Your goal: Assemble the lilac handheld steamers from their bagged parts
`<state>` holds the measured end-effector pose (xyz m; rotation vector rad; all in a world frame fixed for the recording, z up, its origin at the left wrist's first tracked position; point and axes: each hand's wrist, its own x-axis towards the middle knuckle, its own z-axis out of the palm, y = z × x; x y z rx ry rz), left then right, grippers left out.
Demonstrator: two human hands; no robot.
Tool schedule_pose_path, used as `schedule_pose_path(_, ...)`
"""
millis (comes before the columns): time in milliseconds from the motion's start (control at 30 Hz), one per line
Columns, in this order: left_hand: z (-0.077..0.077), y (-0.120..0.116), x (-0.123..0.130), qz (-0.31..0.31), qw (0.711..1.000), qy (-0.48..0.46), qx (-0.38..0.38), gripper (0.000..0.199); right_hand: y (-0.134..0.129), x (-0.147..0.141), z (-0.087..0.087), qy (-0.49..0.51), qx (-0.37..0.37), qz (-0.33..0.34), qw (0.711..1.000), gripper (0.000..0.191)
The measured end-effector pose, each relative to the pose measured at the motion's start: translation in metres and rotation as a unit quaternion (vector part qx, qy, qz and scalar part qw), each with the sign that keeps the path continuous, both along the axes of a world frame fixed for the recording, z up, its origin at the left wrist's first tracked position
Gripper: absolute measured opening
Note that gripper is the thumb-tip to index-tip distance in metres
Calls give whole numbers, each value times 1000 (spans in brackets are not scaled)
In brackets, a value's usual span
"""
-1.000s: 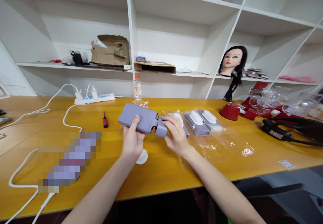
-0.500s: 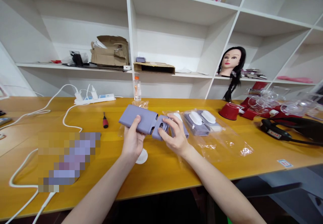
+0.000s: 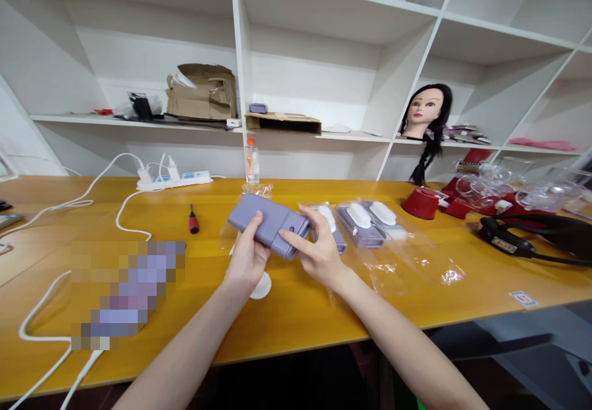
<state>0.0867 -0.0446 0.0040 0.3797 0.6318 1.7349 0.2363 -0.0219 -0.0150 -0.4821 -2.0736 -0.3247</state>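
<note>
head view: hands close together, left hand [image 3: 247,257] clamped on a lilac case [image 3: 268,222] held above the bench [image 3: 287,320], right hand [image 3: 321,251] open with fingertips at the case's end; bagged cases [image 3: 363,225] lie just beside, a screwdriver [image 3: 193,220] farther left.

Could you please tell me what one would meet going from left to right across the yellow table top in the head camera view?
Red-handled screwdriver, lilac case, bagged lilac tray with white pieces, red cup-shaped holder, black corded device.
</note>
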Motion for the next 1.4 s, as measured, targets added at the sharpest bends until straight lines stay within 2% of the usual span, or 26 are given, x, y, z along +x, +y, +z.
schedule_pose_path(167,3,-1,-2,0,1000,-26,-10,20,-10,-1,8,-28,-160,71,984,72)
schedule_pose_path(300,3,0,-2,12,1000,-12,5,25,-6,-4,5,71,-224,96,967,56)
schedule_pose_path(467,2,1,-1,31,999,14,11,36,0,-5,1,148,-324,149,923,84)
schedule_pose_path(567,3,0,0,46,999,15,16,38,-2,-5,2,137,-312,149,928,82)
schedule_pose_path(733,4,0,-1,63,998,14,13,35,-3,-5,2,156,-290,109,938,80)
schedule_pose_path(967,2,1,-3,63,998,11,22,31,-4,-8,1,136,-372,150,906,79)
schedule_pose_path(1167,4,1,-3,81,996,-4,25,28,-4,-9,-1,181,-358,167,901,75)
schedule_pose_path(1400,4,2,-5,74,997,-10,25,23,-4,-9,-1,187,-380,181,888,72)
